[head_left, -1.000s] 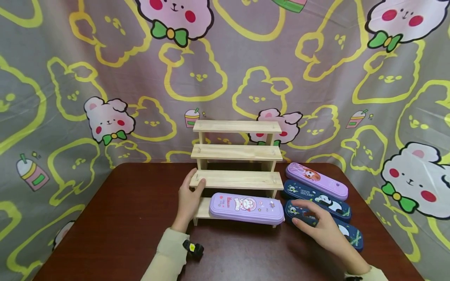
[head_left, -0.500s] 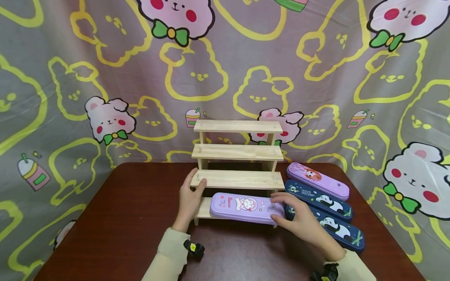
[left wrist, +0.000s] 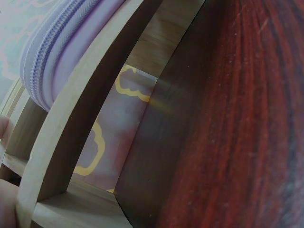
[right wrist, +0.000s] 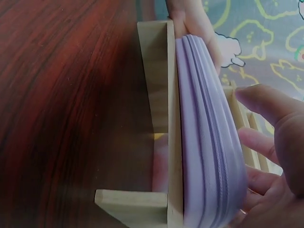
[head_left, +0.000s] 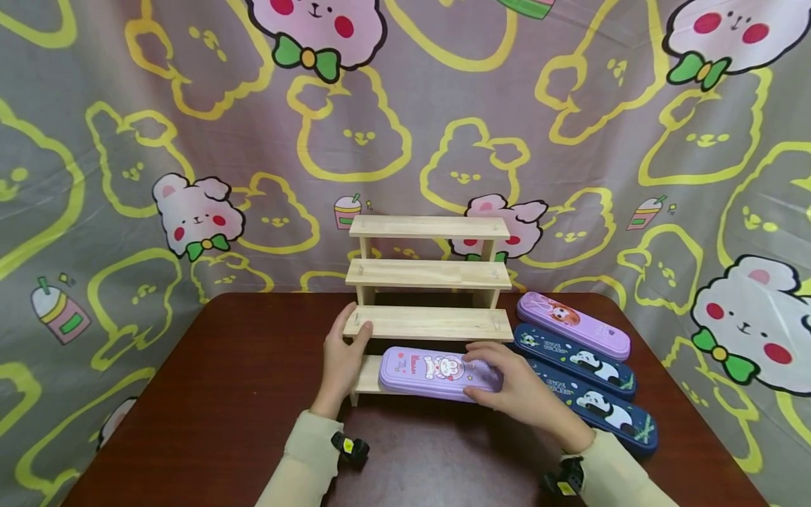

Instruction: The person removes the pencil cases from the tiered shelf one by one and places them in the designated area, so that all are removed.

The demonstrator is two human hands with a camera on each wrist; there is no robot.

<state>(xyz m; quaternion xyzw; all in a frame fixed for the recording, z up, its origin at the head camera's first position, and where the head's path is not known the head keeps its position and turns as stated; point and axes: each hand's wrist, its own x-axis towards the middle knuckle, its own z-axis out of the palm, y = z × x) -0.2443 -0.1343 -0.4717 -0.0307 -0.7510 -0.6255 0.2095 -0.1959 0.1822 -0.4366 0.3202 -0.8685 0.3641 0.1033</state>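
A lilac pencil case with a cartoon print and a zip along its side lies flat on the lowest step of a four-tier wooden display rack. My left hand holds the rack's left end, thumb over the front of the second step from the bottom. Over the right part of the case is my right hand, its thumb near the front edge and its fingers toward the back. In the right wrist view, the thumb stands off the case's side while other fingers are at the case's top.
Two dark blue panda pencil cases and a light purple one lie slanted on the brown table, right of the rack. A cartoon-printed curtain hangs behind.
My right hand has moved left from over the nearest panda case onto the right part of the lilac case. My left hand has stayed on the rack; the case looks nearly unmoved.
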